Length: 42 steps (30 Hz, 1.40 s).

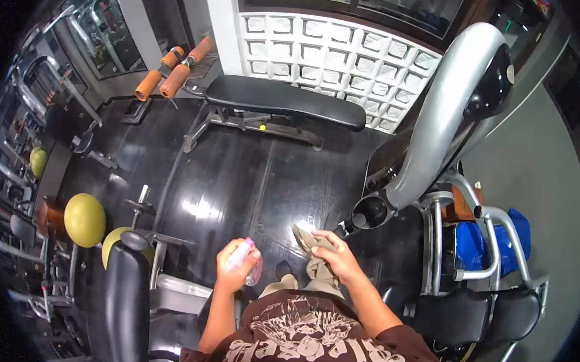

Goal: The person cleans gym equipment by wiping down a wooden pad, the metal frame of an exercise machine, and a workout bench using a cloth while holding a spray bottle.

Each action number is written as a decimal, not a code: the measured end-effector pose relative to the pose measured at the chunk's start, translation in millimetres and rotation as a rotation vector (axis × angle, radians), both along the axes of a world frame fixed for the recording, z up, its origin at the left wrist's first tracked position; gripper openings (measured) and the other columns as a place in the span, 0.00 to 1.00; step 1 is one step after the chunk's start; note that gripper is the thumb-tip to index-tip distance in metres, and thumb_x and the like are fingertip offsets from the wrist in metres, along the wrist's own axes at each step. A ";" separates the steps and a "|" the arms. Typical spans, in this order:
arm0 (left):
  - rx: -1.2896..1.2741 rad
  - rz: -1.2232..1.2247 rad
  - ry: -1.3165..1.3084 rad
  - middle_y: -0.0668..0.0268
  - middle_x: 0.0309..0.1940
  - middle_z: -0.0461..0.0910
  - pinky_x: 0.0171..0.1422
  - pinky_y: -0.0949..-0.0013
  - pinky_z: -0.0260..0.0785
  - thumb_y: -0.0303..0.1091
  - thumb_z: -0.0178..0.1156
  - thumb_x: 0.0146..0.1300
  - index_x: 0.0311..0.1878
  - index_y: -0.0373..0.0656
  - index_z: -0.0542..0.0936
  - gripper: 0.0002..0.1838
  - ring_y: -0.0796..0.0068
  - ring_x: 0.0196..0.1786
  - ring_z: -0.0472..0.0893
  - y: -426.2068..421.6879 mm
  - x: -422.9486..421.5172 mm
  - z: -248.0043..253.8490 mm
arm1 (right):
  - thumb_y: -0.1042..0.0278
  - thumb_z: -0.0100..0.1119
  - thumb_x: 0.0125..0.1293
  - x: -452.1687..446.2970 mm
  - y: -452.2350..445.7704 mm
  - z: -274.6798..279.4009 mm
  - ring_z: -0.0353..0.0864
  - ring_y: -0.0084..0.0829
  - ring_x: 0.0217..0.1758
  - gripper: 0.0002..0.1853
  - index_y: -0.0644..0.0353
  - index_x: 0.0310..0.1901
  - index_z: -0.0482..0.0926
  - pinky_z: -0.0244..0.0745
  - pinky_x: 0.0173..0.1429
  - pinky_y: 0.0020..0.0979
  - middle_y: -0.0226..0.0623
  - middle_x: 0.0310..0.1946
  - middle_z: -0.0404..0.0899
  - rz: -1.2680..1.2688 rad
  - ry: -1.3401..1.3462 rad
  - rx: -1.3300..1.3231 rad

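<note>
Holding bottle and cloth apart, one per hand, above the floor

Left hand (233, 270): grip closed around a pink, see-through bottle (253, 274), fingers wrapped about its upper part. Pink top shows past the fingers; lower body shows beside the palm. Wrap probably chosen to keep a smooth, rounded body from slipping or turning. Exact finger placement at the top: cannot tell.

Right hand (341, 261): grip partly curled, thumb and fingers closed on a crumpled khaki cloth (319, 269). One pointed corner juts out beyond the fingertips; the remainder droops toward the shirt (308, 333). A loose bunch seems sufficient, the cloth being soft and needing little force.

Both things are held in front of the body, over the black floor (237, 178), not touching each other. The gap presumably keeps either hand free to move without catching the other.

Outward from the hands: black upright pad (126, 303) to the left, yellow ball (85, 220) beyond it. Ahead, a black padded bench (281, 102) lies lengthwise before the white block wall (330, 42), orange rollers (175, 80) off its left end. Right: curved silver machine arm (437, 116); behind the grey tubing, blue bags (470, 246).
</note>
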<state>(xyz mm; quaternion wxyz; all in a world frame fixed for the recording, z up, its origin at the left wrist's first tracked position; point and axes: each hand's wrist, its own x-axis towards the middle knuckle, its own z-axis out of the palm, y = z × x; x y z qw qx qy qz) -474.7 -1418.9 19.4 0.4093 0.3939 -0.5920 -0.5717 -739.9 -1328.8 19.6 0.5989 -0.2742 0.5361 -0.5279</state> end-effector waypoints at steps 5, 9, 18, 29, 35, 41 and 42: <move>0.015 0.088 0.129 0.65 0.34 0.80 0.42 0.71 0.74 0.22 0.68 0.63 0.40 0.36 0.78 0.07 0.78 0.35 0.80 -44.8 -6.1 12.5 | 0.72 0.65 0.66 -14.2 -49.0 -15.0 0.75 0.23 0.58 0.23 0.63 0.62 0.77 0.68 0.65 0.27 0.33 0.55 0.79 0.012 0.036 0.003; 0.106 0.033 0.157 0.61 0.38 0.80 0.46 0.69 0.78 0.20 0.66 0.64 0.40 0.35 0.78 0.06 0.75 0.36 0.81 -68.4 -5.3 5.8 | 0.74 0.64 0.64 -25.3 -84.1 -28.5 0.76 0.23 0.57 0.23 0.63 0.62 0.77 0.69 0.63 0.26 0.33 0.55 0.80 0.015 0.008 0.104; 0.236 -0.064 0.087 0.56 0.42 0.83 0.52 0.62 0.78 0.22 0.61 0.66 0.48 0.32 0.79 0.09 0.65 0.42 0.86 -168.0 -35.4 12.5 | 0.74 0.62 0.64 -58.0 -195.3 -35.0 0.78 0.21 0.51 0.18 0.61 0.56 0.78 0.72 0.56 0.25 0.30 0.46 0.81 0.127 -0.037 0.116; 0.182 -0.215 -0.141 0.61 0.33 0.83 0.45 0.66 0.77 0.26 0.63 0.65 0.36 0.34 0.81 0.04 0.72 0.35 0.84 -313.2 -118.4 5.1 | 0.74 0.55 0.73 -137.6 -298.0 -43.5 0.84 0.30 0.46 0.15 0.55 0.58 0.68 0.80 0.48 0.33 0.40 0.46 0.80 -0.263 -0.353 0.080; 0.247 -0.293 -0.155 0.63 0.33 0.84 0.43 0.69 0.76 0.25 0.64 0.64 0.38 0.34 0.82 0.04 0.74 0.35 0.84 -376.7 -172.2 -12.1 | 0.70 0.55 0.73 -179.0 -312.2 -44.4 0.85 0.33 0.42 0.15 0.54 0.58 0.68 0.80 0.47 0.33 0.43 0.43 0.81 -0.429 -0.258 0.150; 0.241 -0.516 -0.323 0.65 0.36 0.84 0.44 0.70 0.76 0.23 0.63 0.63 0.41 0.36 0.82 0.05 0.74 0.36 0.84 -452.1 -234.3 -18.4 | 0.71 0.56 0.71 -196.5 -334.6 -50.3 0.84 0.31 0.40 0.17 0.57 0.60 0.70 0.79 0.45 0.33 0.42 0.41 0.84 -0.647 -0.370 0.173; 0.233 -0.523 -0.289 0.66 0.36 0.84 0.44 0.70 0.76 0.23 0.63 0.63 0.42 0.36 0.81 0.05 0.73 0.36 0.84 -466.3 -243.4 -23.4 | 0.71 0.56 0.71 -197.7 -342.2 -51.8 0.84 0.31 0.40 0.17 0.57 0.60 0.70 0.79 0.45 0.33 0.42 0.41 0.84 -0.669 -0.376 0.172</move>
